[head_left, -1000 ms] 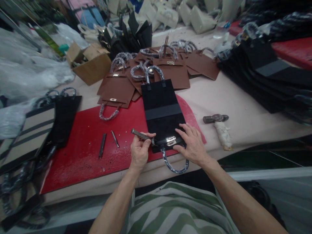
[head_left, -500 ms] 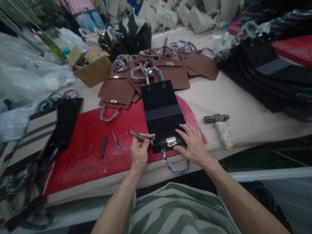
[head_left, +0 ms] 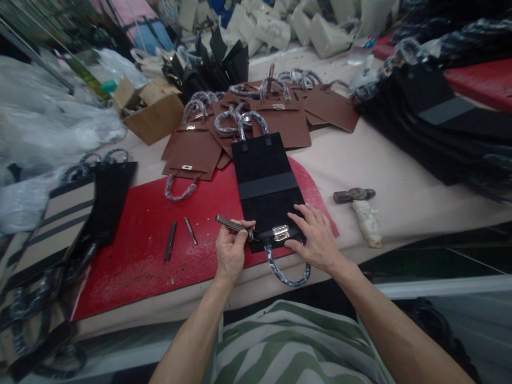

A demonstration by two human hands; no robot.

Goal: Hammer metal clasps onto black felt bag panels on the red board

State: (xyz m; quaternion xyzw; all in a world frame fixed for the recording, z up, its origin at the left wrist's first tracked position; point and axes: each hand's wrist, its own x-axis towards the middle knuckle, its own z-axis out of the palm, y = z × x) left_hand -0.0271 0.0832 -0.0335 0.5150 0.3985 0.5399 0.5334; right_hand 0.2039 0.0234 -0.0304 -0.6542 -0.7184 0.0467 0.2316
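A black bag panel [head_left: 262, 160] with plastic-wrapped handles at both ends lies flat on the red board [head_left: 140, 256]. My left hand [head_left: 232, 248] grips a dark metal tool [head_left: 230, 223], whose far end meets the panel's near left edge. On the panel, my right hand [head_left: 318, 237] rests with fingers spread, beside the silver metal fitting [head_left: 281, 232]. The near wrapped handle [head_left: 288, 281] hangs toward my body. Left of my left hand, a dark metal bar [head_left: 170, 241] and a thinner rod [head_left: 190, 230] lie on the board.
A hammer [head_left: 366, 221] with a wrapped grip lies on the right. Brown panels [head_left: 192, 146] are piled behind, near a cardboard box [head_left: 154, 117]. Black panels [head_left: 440, 122] are stacked at the right; striped and black pieces [head_left: 60, 218] lie left. A person [head_left: 148, 32] is at the back left.
The tool in my left hand has shifted very slightly to the right. My right hand stays in place on the panel.
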